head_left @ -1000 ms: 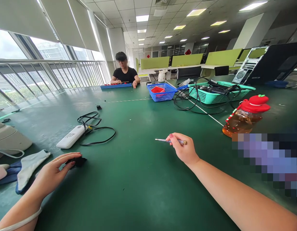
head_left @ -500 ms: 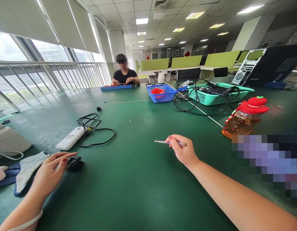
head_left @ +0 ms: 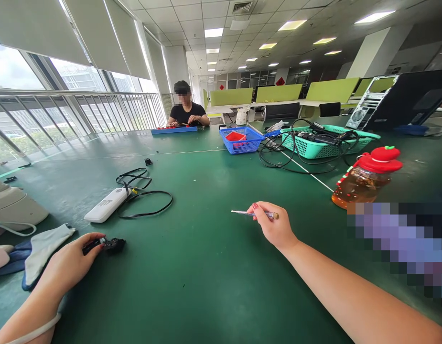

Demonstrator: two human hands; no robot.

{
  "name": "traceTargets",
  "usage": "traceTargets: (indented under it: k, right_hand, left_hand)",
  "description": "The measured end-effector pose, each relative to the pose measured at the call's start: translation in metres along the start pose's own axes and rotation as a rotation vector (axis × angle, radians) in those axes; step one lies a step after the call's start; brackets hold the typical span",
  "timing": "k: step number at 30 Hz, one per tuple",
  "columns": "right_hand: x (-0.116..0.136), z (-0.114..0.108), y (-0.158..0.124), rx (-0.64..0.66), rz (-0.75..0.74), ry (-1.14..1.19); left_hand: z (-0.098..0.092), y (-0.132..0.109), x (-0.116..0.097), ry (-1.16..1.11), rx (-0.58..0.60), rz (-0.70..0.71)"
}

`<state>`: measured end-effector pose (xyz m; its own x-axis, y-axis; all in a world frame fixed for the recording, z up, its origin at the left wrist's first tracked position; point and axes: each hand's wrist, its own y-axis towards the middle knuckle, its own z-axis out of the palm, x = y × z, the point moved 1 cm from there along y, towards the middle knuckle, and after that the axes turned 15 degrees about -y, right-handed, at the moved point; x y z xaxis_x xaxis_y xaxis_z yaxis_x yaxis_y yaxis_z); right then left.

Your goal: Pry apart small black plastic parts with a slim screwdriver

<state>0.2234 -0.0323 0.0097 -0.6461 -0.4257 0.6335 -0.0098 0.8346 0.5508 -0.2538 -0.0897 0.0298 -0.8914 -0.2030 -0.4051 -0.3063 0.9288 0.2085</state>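
On the left of the green table (head_left: 206,267), my left hand (head_left: 72,260) has its thumb and fingers closed on a small black part (head_left: 91,245). Touching or right beside that part is a dark black clump (head_left: 115,245), too small to make out. My right hand (head_left: 274,224) is right of the middle, its fingers wrapped round a thin screwdriver (head_left: 244,212). The metal tip points left, over the table, and the handle end shows behind the fingers. Nothing lies under the tip.
A white power bank (head_left: 108,205) with a black cable (head_left: 163,209) lies beyond my left hand, gloves (head_left: 45,248) beside it. Further off are a blue basket (head_left: 242,145), a green basket (head_left: 314,150) with cables and a red-lidded bottle (head_left: 364,184). Across the table sits a person (head_left: 187,112).
My left hand has closed its fingers, stretched out before over the black items, on the small black part. My right hand still holds the screwdriver in much the same place.
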Motion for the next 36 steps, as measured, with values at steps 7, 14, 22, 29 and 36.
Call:
traceTargets:
  k: [7,14,22,29,36]
  right_hand:
    - [-0.002,0.001,-0.001,0.006,0.013,0.001]
    - [-0.003,0.001,-0.001,0.011,0.002,-0.009]
    - [-0.002,0.001,0.0,0.005,-0.014,-0.033]
    - [0.0,0.0,0.0,0.0,-0.042,-0.019]
    - [0.001,0.0,0.0,-0.009,-0.051,-0.01]
  left_hand:
    - [0.0,-0.015,-0.009,-0.451,0.008,0.207]
    - [0.004,-0.014,-0.013,-0.3,0.156,0.233]
    - [0.007,-0.011,-0.008,-0.263,0.172,0.2]
    - [0.006,-0.01,-0.009,-0.242,0.187,0.207]
    - [0.006,-0.012,-0.011,-0.246,0.21,0.181]
